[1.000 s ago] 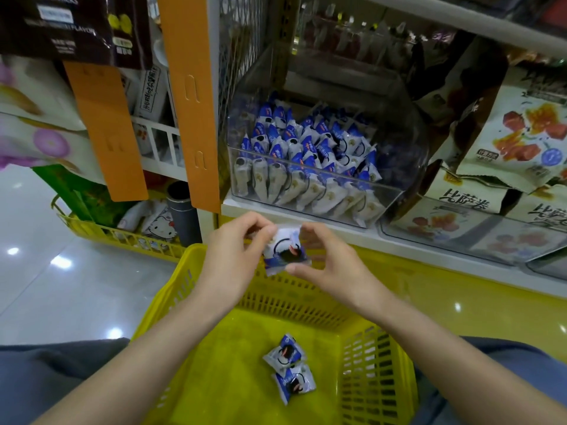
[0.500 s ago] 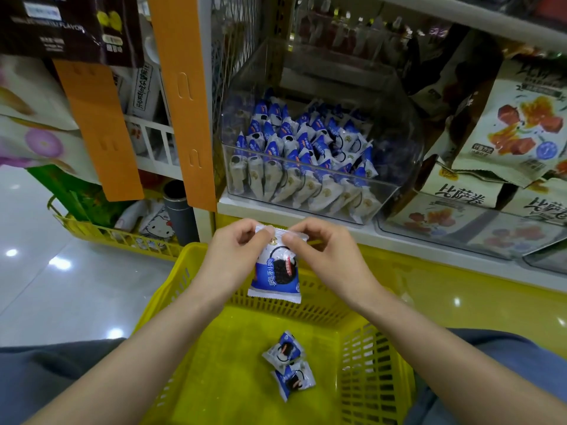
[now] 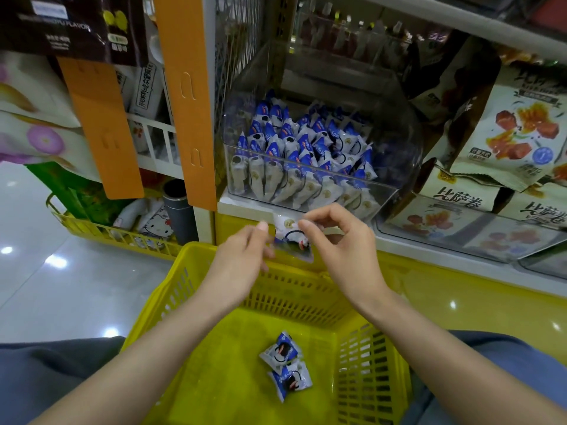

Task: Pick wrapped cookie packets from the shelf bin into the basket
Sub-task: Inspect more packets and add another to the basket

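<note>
Since half a second ago, both hands are opening — left hand [image 3: 242, 256] spread empty, right hand [image 3: 340, 240] barely pinching — letting the blue-and-white wrapped cookie packet [image 3: 293, 240] start dropping over the yellow plastic basket's [image 3: 171, 289] far rim toward two packets [image 3: 287, 368] inside.

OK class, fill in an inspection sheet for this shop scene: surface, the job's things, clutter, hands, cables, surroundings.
Surface: white shelf ledge, glossy floor at left.
Job's things: clear bin stocked with cookie packets; yellow basket holds two packets; one blurred packet above its far rim.
Clutter: nothing seen in the basket besides packets.
Hands: left hand beside the blurred packet, contact unclear; right hand pinching it.
Cables: nothing seen.
Surroundings: snack bags at right, orange hanging strips, second yellow basket at left.
</note>
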Motion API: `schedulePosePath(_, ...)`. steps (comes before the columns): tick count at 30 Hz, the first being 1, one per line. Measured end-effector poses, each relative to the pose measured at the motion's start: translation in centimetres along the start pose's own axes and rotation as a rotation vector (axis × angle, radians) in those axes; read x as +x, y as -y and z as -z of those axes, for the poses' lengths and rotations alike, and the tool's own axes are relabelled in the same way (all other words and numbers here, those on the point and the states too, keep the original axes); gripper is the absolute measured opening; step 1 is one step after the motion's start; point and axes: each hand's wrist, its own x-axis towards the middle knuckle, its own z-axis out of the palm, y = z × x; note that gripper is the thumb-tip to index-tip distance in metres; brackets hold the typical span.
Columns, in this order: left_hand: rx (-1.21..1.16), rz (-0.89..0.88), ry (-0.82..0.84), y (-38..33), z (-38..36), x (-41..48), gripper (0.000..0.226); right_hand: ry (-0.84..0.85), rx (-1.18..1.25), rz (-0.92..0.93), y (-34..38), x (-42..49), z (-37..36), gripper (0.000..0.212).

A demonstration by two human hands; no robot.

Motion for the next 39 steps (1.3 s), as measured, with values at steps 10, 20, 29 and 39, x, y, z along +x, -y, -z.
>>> schedulePosePath(10,-0.622,0.205,0.08,-0.1,0.7,0.2,0.022,0.278,-0.437,0.554,-0.2,-1.4,-0.5,0.016)
schedulePosePath(20,-0.357,-0.04,0.03,-0.3,0.2,0.1,0.027,0.3,0.48,-0.591,0.4,-0.4,-1.0,0.025)
schedulePosePath(29,0.187,-0.441,-0.086,0.4,-0.2,-0.4,0.046,0.262,0.602,-0.61,0.5,-0.6,-1.1,0.028)
schedulePosePath(39,0.546,-0.493,-0.038,0.5,0.5,-0.7,0.043,0.277,0.544,-0.565,0.5,-1.0,-1.8,0.029)
